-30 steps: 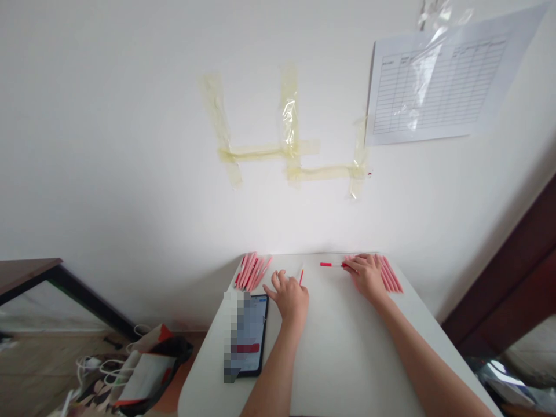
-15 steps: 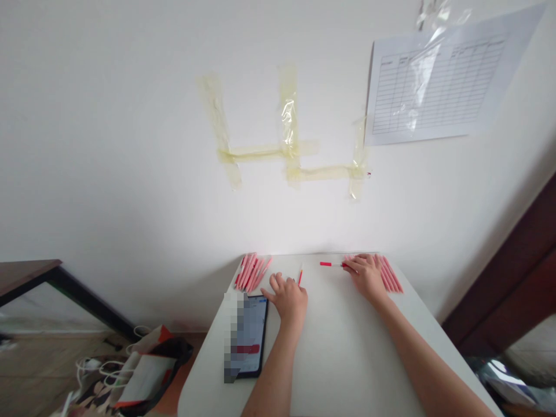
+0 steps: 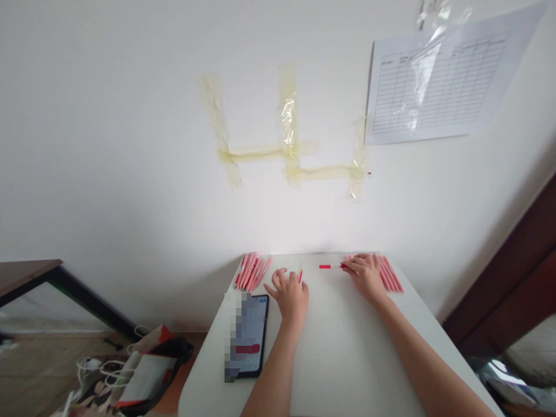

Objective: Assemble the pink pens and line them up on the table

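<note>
My left hand point(image 3: 289, 294) rests on the white table point(image 3: 343, 359), fingers curled, with a thin red-tipped refill point(image 3: 300, 276) by its fingertips. My right hand point(image 3: 367, 274) lies further right and pinches the end of a red and white pen part point(image 3: 330, 266) that points left. Beside and partly under that hand lies a row of pink pen barrels point(image 3: 391, 275). A second bunch of pink pens point(image 3: 252, 270) lies at the table's far left corner, just left of my left hand.
A dark phone point(image 3: 251, 335) lies on the table by my left forearm. The wall behind carries yellowed tape strips point(image 3: 289, 145) and a printed chart point(image 3: 438, 87). Bags and cables point(image 3: 130, 370) sit on the floor at left. A dark wooden door point(image 3: 516, 284) stands right.
Hardly anything moved. My left hand shifted slightly by the red-tipped refill and its fingers spread a little; my right hand stayed on the red and white pen part.
</note>
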A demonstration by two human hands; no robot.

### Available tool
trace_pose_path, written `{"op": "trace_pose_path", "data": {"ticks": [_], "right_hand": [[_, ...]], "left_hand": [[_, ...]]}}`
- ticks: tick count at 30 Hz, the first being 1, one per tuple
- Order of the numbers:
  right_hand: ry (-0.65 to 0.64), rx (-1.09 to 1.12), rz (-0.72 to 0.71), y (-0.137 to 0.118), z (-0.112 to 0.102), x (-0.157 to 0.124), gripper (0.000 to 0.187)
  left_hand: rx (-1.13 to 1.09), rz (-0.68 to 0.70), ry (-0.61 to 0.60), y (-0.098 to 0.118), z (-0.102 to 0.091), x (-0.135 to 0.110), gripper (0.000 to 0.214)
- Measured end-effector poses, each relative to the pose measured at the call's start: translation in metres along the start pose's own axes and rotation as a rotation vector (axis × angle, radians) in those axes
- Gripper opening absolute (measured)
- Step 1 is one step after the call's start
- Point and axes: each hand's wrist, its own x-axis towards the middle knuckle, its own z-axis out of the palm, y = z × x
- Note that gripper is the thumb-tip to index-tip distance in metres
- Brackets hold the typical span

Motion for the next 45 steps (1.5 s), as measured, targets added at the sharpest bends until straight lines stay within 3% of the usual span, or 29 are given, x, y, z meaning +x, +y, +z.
{"op": "trace_pose_path", "data": {"ticks": [11, 19, 25, 39, 45], "right_hand": [[-0.077, -0.005, -0.121, -0.015, -0.008, 0.001, 0.023], [-0.109, 0.016, -0.173, -0.027, -0.018, 0.002, 0.024], [-0.100, 0.025, -0.149, -0.023, -0.015, 0.002, 0.024], [-0.014, -0.016, -0.041, 0.000, -0.004, 0.002, 0.023], [-0.077, 0.001, -0.048, -0.002, -0.007, 0.004, 0.025]], "left_hand": [[-0.145, 0.090, -0.160, 0.010, 0.007, -0.003, 0.019], [-0.144, 0.148, -0.168, 0.011, 0.011, -0.006, 0.016], [-0.114, 0.181, -0.102, 0.006, 0.014, -0.004, 0.011], [-0.094, 0.090, -0.106, 0.004, 0.010, -0.003, 0.009], [-0.065, 0.074, -0.078, 0.005, 0.009, -0.003, 0.012]]}}
